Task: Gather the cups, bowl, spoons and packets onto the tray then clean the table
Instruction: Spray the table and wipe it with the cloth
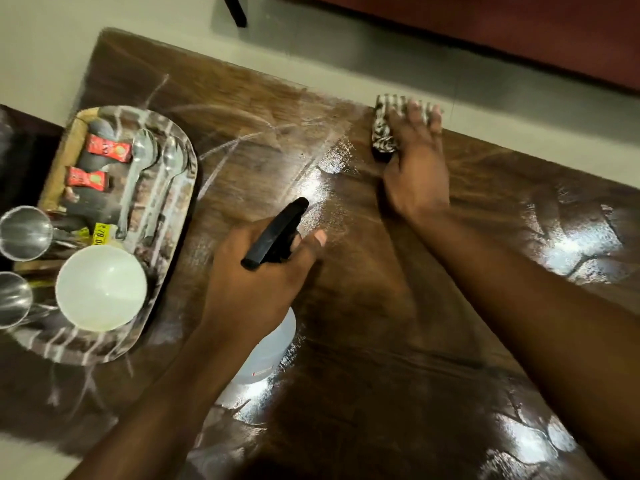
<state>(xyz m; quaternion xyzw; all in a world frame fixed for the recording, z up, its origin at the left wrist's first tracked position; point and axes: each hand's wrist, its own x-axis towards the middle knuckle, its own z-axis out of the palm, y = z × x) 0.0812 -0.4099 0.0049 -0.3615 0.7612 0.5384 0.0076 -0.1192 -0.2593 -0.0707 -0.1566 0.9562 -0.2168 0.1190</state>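
A patterned tray (pixel 173 271) lies at the left of the dark wooden table (pixel 363 341). On it are a white bowl (pixel 101 287), two steel cups (pixel 25 233) (pixel 12 299), two spoons (pixel 140 168) (pixel 166 181) and two red packets (pixel 108 152) (pixel 87 178). My left hand (pixel 256 282) grips a clear spray bottle (pixel 273 344) by its black trigger head (pixel 277 233), nozzle pointing at the table. My right hand (pixel 415 168) presses flat on a black-and-white patterned cloth (pixel 384 133) at the far table edge.
Wet streaks and glare cover the tabletop, brightest near the middle (pixel 322 188) and at the right (pixel 581 244). Pale floor lies beyond the far edge (pixel 519 98). A dark red furniture piece (pixel 485 22) stands at the top right.
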